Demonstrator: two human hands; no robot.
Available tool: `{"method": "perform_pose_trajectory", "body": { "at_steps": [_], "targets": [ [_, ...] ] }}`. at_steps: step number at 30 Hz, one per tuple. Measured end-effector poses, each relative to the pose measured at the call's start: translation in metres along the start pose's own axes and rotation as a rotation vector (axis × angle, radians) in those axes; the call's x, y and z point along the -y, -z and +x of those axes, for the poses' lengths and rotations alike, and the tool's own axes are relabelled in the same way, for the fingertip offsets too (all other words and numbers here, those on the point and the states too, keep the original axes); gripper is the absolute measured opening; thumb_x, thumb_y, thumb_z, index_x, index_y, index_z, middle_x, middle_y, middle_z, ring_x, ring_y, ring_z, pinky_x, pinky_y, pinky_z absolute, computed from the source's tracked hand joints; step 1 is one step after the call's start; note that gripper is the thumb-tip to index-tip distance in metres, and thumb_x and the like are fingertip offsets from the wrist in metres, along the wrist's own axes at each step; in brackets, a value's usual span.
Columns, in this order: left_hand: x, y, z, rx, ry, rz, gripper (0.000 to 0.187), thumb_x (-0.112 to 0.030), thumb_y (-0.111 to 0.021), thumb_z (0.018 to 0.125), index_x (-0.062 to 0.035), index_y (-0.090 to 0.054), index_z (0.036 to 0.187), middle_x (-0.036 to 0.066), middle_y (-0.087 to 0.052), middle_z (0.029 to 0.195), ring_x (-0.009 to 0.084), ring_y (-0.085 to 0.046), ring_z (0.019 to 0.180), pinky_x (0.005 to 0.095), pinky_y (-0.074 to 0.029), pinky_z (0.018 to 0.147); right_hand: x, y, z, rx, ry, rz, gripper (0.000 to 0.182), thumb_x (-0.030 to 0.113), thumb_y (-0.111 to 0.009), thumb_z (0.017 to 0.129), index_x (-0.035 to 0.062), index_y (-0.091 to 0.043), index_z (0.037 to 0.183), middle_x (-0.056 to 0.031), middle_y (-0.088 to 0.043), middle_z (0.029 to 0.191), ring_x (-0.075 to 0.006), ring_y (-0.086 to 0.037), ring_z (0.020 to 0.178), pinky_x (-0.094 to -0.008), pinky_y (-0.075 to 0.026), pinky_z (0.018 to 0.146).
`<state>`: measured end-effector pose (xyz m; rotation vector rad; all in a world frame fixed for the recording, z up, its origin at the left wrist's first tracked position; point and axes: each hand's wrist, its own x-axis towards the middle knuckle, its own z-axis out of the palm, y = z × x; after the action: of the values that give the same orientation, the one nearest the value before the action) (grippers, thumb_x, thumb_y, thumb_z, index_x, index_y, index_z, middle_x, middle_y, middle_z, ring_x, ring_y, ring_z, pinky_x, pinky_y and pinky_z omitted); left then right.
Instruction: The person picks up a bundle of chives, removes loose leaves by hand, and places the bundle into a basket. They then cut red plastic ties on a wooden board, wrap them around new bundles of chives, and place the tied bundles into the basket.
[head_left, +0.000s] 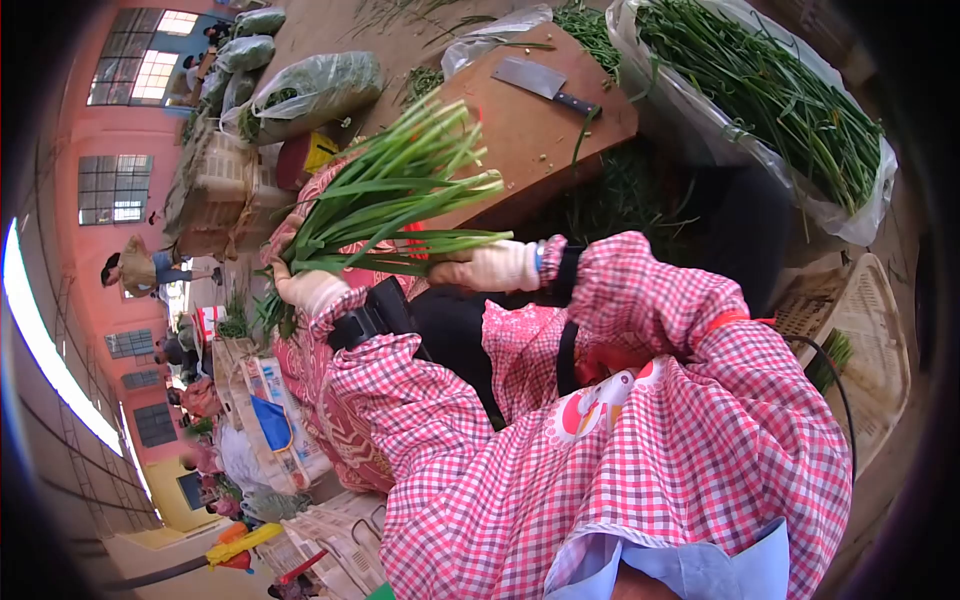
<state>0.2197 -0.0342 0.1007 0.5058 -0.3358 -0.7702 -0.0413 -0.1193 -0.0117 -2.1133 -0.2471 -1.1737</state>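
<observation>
A bunch of long green stalks (390,190), flat-leaved with pale cut ends like spring onions or green garlic, lies slantwise in front of me. My left hand (305,287), in a pale glove, is closed around its leafy end. The pale stem ends point up and to the right. My right hand (485,268), also gloved, is just below the lowest stalks with its fingers curled in. What those fingers hold, if anything, is hidden. A cleaver (545,85) with a dark handle rests on a brown board (590,140) beyond the bunch.
A large plastic bag of green stalks (780,100) stands at the upper right. Filled bags (320,90) and crates (225,185) are at the upper left. A pale basket (870,350) is at my right. People and a pink wall (90,135) appear at the left.
</observation>
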Motion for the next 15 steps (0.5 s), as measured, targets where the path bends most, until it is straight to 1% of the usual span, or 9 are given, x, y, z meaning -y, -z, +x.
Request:
{"method": "perform_pose_trajectory", "body": {
  "at_steps": [1,2,3,5,7,9,11,13,15],
  "targets": [
    [-0.006,0.01,0.002,0.028,0.119,-0.14,0.037,-0.029,-0.038,0.089,0.0,-0.061,0.091,0.023,-0.055,0.12,0.0394,-0.049,0.115,0.0666,-0.026,0.1,0.004,0.014,-0.011,-0.019,0.046,-0.056,0.022,0.021,-0.054,0.086,0.0069,-0.059,0.103,-0.0098,-0.06,0.072,-0.0258,-0.061,0.069,-0.0361,-0.049,0.065],
    [-0.01,0.014,0.007,-0.148,-0.002,0.01,0.036,-0.029,-0.039,0.089,0.0002,-0.061,0.087,0.021,-0.06,0.111,0.038,-0.049,0.113,0.0638,-0.029,0.1,0.015,0.037,-0.016,0.21,-0.459,0.249,0.023,0.022,-0.054,0.086,0.0079,-0.059,0.104,-0.01,-0.062,0.075,-0.0287,-0.061,0.071,-0.0376,-0.05,0.067],
    [-0.011,0.016,0.005,-0.152,0.004,0.003,0.036,-0.029,-0.039,0.089,0.0002,-0.061,0.087,0.021,-0.06,0.111,0.038,-0.049,0.113,0.0638,-0.029,0.1,0.025,0.059,-0.023,0.433,-0.966,0.557,0.024,0.023,-0.055,0.086,0.0089,-0.06,0.104,-0.0103,-0.064,0.079,-0.0315,-0.062,0.074,-0.0391,-0.05,0.069],
    [-0.012,0.02,-0.003,-0.082,-0.118,-0.031,0.036,-0.029,-0.041,0.089,0.0006,-0.06,0.084,0.017,-0.063,0.099,0.037,-0.051,0.111,0.0599,-0.033,0.099,0.014,0.084,-0.067,0.647,-0.713,0.11,0.023,0.027,-0.058,0.084,0.0078,-0.063,0.096,-0.0097,-0.065,0.074,-0.0308,-0.064,0.073,-0.0371,-0.052,0.07],
    [-0.007,0.012,-0.016,-0.132,-0.181,0.016,0.032,-0.026,-0.044,0.087,0.0007,-0.059,0.08,0.013,-0.063,0.086,0.0361,-0.054,0.107,0.0567,-0.037,0.097,0.001,0.106,-0.112,1.153,-0.668,-0.376,0.039,0.039,-0.062,0.08,0.0082,-0.061,0.105,-0.0123,-0.067,0.08,-0.0335,-0.065,0.079,-0.0395,-0.052,0.073],
    [-0.012,0.021,-0.019,-0.108,-0.191,-0.01,0.027,-0.023,-0.047,0.086,0.0,-0.058,0.078,0.012,-0.063,0.083,0.0356,-0.055,0.103,0.0552,-0.04,0.094,0.021,0.136,-0.091,1.197,-0.904,-0.419,0.056,0.044,-0.065,0.075,0.0079,-0.056,0.116,-0.0155,-0.066,0.094,-0.0347,-0.063,0.089,-0.0416,-0.051,0.079],
    [-0.002,0.016,-0.027,-0.194,-0.273,0.024,0.024,-0.021,-0.049,0.086,-0.0008,-0.057,0.076,0.01,-0.062,0.079,0.0344,-0.055,0.1,0.0532,-0.042,0.092,0.014,0.139,-0.089,0.753,-0.93,-0.204,0.064,0.04,-0.068,0.077,0.0041,-0.048,0.127,-0.0193,-0.059,0.115,-0.0328,-0.057,0.107,-0.04,-0.046,0.09],
    [-0.001,0.019,-0.029,-0.141,-0.265,0.094,0.025,-0.021,-0.049,0.086,-0.0014,-0.057,0.074,0.008,-0.061,0.075,0.0313,-0.057,0.094,0.0499,-0.045,0.089,0.005,0.127,-0.072,0.34,-0.973,0.147,0.058,0.033,-0.066,0.082,0.0017,-0.049,0.127,-0.016,-0.06,0.117,-0.0273,-0.057,0.107,-0.0377,-0.045,0.092],
    [0.001,0.024,-0.029,-0.153,-0.231,-0.015,0.024,-0.021,-0.049,0.087,-0.0021,-0.056,0.073,0.006,-0.06,0.072,0.0276,-0.058,0.087,0.0462,-0.046,0.087,-0.006,0.109,-0.052,0.095,-0.993,0.381,0.053,0.029,-0.064,0.085,0.0005,-0.049,0.127,-0.0116,-0.06,0.117,-0.0198,-0.056,0.106,-0.0335,-0.044,0.092]
  ]
}}
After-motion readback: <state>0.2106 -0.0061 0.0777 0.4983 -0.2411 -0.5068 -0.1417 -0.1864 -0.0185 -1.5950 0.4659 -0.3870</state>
